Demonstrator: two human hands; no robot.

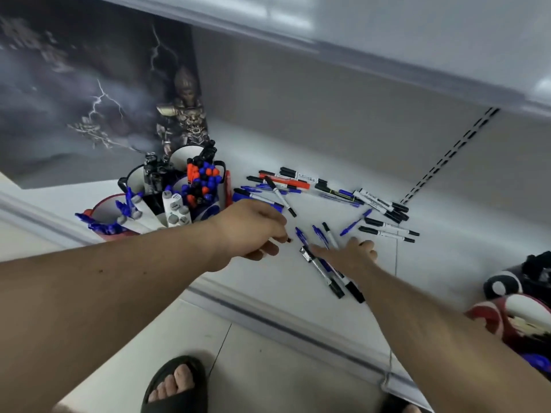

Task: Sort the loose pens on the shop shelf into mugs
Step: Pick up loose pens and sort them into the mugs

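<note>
Left hand (253,228) pinches a pen (284,239) over the shelf (447,263); mugs (185,198) stand just behind its wrist. Right hand (348,253) lies flat on loose pens (328,269), more scattered beyond.

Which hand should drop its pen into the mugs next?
Left. The left hand already pinches a dark-tipped pen and is beside the cluster of pen-filled mugs; the right hand lies flat, farther away.

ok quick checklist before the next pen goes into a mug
1. Left hand pinching a black-tipped pen: ok.
2. Right hand flat over blue pens on the white shelf, none gripped: not ok.
3. Room in the red-rimmed white mug: ok.
4. Mug crammed with blue, orange and black caps has room: not ok.
5. Colour of the held pen's ink: cannot tell.
</note>
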